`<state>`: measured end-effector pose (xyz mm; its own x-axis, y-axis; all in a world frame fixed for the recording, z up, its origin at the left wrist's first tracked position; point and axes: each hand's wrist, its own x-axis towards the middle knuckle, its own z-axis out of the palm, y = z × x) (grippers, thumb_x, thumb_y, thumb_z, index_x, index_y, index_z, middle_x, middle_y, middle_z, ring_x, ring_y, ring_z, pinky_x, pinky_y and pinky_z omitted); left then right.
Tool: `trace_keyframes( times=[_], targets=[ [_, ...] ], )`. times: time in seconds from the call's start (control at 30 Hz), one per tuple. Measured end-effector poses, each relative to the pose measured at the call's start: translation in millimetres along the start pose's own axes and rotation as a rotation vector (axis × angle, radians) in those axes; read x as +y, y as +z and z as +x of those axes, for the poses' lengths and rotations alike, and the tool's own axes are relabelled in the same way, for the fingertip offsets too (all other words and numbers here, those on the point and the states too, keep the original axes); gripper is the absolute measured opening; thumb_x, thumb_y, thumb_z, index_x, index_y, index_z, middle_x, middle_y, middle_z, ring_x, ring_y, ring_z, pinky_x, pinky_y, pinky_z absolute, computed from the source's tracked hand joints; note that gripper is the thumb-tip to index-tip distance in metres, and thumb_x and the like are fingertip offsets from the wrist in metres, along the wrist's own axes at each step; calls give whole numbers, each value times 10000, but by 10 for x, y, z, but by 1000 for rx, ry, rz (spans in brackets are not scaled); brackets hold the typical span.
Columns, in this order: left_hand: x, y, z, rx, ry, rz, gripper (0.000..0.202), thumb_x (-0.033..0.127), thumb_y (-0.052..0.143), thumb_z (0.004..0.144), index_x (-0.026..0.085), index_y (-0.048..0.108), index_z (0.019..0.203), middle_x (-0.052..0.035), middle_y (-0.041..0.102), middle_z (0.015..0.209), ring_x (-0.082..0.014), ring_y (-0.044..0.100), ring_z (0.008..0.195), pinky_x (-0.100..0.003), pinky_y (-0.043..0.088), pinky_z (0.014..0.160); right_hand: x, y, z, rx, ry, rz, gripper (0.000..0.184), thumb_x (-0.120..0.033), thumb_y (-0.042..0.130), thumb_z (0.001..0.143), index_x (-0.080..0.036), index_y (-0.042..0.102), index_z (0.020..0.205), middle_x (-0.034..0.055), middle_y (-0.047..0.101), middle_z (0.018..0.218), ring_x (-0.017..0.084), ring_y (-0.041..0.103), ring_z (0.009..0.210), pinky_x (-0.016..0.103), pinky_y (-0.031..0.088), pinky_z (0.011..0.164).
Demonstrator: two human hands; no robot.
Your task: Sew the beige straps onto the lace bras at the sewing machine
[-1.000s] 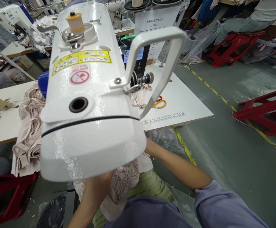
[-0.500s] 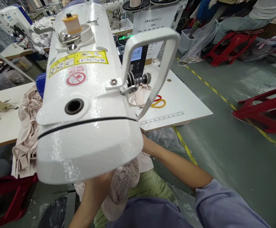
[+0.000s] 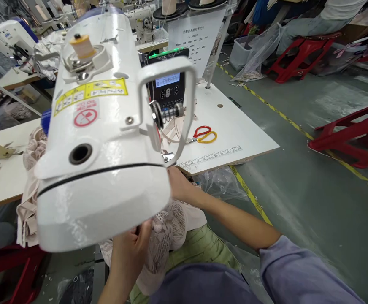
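Reading "NO OIL" (upside down) sticker (image 3: pixel 85 115)

The person wears a loose lavender-blue top; its right sleeve (image 3: pixel 301 270) ends at about the elbow in a soft, rumpled cuff, leaving the forearm bare. More of the same cloth fills the lower middle of the view. Light green trousers (image 3: pixel 199 249) with fine ribbed lines show beneath it. Both hands, left hand (image 3: pixel 130 249) and right hand (image 3: pixel 176 185), are bare, without gloves, rings or watch

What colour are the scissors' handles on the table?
One handle red, one yellow; the scissors show in the head view.
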<state>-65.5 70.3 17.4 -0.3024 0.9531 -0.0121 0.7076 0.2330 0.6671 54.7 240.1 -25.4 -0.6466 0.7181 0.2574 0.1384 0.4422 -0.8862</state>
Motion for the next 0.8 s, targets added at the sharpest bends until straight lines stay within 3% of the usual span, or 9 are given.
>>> trace_keyframes(
  times=[0.13,0.3,0.43,0.6,0.8],
  targets=[
    [-19,8,-49,38,58,97,305,374,493,934,250,765,992,-25,787,861,-195,719,671,-259,541,600,42,7,-13,-1,-37,0,44,-186,624,786,-187,580,790,32,579,894,183,532,788,304,470,701],
    [-110,8,-96,94,87,198,289,372,497,943,272,759,1015,-8,789,949,-210,745,809,-254,561,647,108,8,-39,21,-90,73,59,-224,632,818,-186,589,807,16,582,889,153,525,753,270,435,685],
    [-100,14,-121,56,78,185,300,372,490,951,258,745,1059,-18,785,974,-202,743,775,-247,558,611,126,-11,-74,19,-68,124,49,-218,621,836,-182,595,816,20,594,931,129,526,710,256,428,670],
    [-79,18,-135,125,64,204,292,374,489,951,259,746,1032,-16,782,986,-213,739,840,-271,561,694,136,32,-82,66,-157,72,37,-207,637,844,-181,614,834,40,604,1005,152,549,835,256,435,739],
    [-130,38,-141,114,58,163,292,362,491,952,238,741,1038,-35,777,992,-212,733,842,-285,566,742,145,48,-92,66,-147,96,52,-226,630,854,-182,603,856,46,590,1048,145,531,804,259,443,723]
  ],
)
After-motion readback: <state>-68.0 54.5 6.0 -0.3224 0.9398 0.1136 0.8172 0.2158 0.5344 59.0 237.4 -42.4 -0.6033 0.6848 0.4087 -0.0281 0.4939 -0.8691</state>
